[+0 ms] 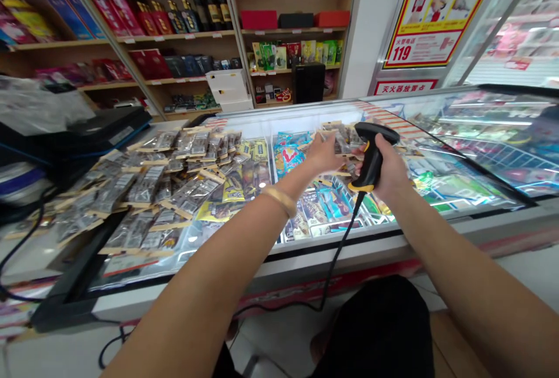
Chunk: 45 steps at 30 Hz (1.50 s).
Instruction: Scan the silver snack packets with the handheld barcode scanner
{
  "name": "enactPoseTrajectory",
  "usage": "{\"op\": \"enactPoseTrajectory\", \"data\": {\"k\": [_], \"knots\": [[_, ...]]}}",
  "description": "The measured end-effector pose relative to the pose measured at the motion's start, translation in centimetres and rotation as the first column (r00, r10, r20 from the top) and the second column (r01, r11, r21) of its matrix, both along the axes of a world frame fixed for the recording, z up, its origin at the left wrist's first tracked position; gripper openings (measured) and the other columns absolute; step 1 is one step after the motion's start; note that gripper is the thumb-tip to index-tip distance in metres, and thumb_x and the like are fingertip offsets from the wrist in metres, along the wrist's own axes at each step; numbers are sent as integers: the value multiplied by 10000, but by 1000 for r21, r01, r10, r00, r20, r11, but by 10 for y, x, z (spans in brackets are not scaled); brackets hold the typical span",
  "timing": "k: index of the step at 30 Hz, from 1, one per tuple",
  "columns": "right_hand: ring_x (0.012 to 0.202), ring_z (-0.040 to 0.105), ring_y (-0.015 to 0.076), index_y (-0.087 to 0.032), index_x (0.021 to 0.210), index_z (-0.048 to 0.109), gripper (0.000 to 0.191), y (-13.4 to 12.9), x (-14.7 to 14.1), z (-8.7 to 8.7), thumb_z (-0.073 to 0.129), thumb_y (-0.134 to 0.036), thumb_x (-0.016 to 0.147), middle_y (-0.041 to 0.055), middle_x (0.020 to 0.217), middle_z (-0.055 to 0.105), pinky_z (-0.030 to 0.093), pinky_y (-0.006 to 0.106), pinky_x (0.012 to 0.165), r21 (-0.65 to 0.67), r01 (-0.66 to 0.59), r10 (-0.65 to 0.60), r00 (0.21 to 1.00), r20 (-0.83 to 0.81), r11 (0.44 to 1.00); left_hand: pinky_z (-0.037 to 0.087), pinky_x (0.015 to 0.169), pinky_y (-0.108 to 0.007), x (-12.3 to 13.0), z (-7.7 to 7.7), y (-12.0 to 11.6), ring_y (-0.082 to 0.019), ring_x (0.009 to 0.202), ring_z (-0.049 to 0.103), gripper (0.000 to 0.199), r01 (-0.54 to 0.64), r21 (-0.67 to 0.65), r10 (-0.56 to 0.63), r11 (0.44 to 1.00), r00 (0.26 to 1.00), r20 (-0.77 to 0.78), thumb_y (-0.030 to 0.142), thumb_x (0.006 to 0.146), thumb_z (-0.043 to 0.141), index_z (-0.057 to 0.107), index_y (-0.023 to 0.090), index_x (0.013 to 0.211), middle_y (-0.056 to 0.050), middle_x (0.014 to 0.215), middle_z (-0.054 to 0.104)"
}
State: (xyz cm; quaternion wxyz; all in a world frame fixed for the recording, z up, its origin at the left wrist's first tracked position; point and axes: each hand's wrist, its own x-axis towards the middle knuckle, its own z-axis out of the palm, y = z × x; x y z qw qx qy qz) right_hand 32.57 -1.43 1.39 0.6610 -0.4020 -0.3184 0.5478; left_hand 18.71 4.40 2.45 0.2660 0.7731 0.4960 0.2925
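Observation:
My right hand point(390, 171) is wrapped round the handle of a black and yellow barcode scanner point(372, 159), held above the glass-topped freezer. Just left of it, my left hand point(324, 154) reaches over small clear packets point(343, 136) with tan top strips; its fingertips are partly hidden, so what they hold, if anything, is unclear. A gold bangle circles my left wrist. A large heap of similar packets point(148, 183) lies on the left part of the freezer. The scanner's black cable hangs down over the front edge.
The freezer point(332, 261) holds colourful frozen packs under its glass. Dark equipment point(105, 127) and loose cables stand at the left. Behind are wooden shelves point(179, 37) with bottles and boxes. A dark frame edge crosses the freezer's right side. My knee is below the front edge.

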Motion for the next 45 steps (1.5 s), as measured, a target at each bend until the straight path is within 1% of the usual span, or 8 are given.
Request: {"op": "enactPoseTrajectory", "data": {"k": [4,12,20,25,30,35,40,45], "knots": [[428,492,108,-212,750,584,461,8,2,-13,712,-651,694,24,709,671,440,287,419,16,-54,53,998,35,998,186,1209,-519,9,-12,-3,-376,1522,101,857,-43,-3,42,999,980,-197,401,823,643,239,179,1546,-225,1649,106],[471,474,108,-192,721,626,376,1,2,-7,637,-560,801,64,856,686,429,310,459,-8,22,-22,1000,9,1000,207,1212,-466,-12,-3,-23,-341,1526,134,792,-98,72,104,993,990,-95,398,869,617,269,145,1534,-228,1601,260],[466,507,90,-147,672,640,419,-22,-19,23,439,-373,961,73,716,643,361,289,464,51,156,-150,984,-100,986,387,1106,-370,-142,10,-61,-237,1225,539,519,-197,336,213,921,977,-13,291,852,620,531,159,1346,-151,1339,555],[453,509,78,-156,733,636,392,-26,-67,31,530,-494,902,51,746,645,394,247,424,135,-111,110,994,15,985,481,952,-355,-227,28,-77,-239,1070,628,521,-418,195,451,887,876,-171,366,830,649,593,134,1293,-149,1222,656],[411,491,97,-167,805,636,391,-29,-132,31,672,-556,792,59,748,663,406,259,372,17,-684,645,697,314,730,482,915,-360,-262,25,-87,-267,1064,643,595,-409,112,420,906,831,-364,431,799,670,590,159,1322,-141,1188,682],[426,490,99,-161,804,637,411,-28,-164,19,692,-567,777,88,796,692,425,262,384,-95,-876,837,414,357,473,473,925,-362,-263,16,-89,-291,1082,633,691,-404,132,420,905,799,-431,414,677,783,606,180,1303,-134,1202,675],[417,472,101,-159,802,618,455,-26,-155,3,642,-613,797,54,647,635,407,247,400,-150,-873,863,407,300,464,494,841,-347,-268,6,-87,-238,918,657,741,-466,144,488,873,840,-239,335,571,855,627,166,1255,-98,1039,709],[427,476,91,-158,866,644,509,-31,-147,7,689,-649,740,29,625,595,384,215,411,-155,-873,876,424,228,463,520,749,-316,-275,2,-90,-175,792,650,353,-512,78,473,856,835,281,333,673,783,703,152,965,-57,876,718]]}}
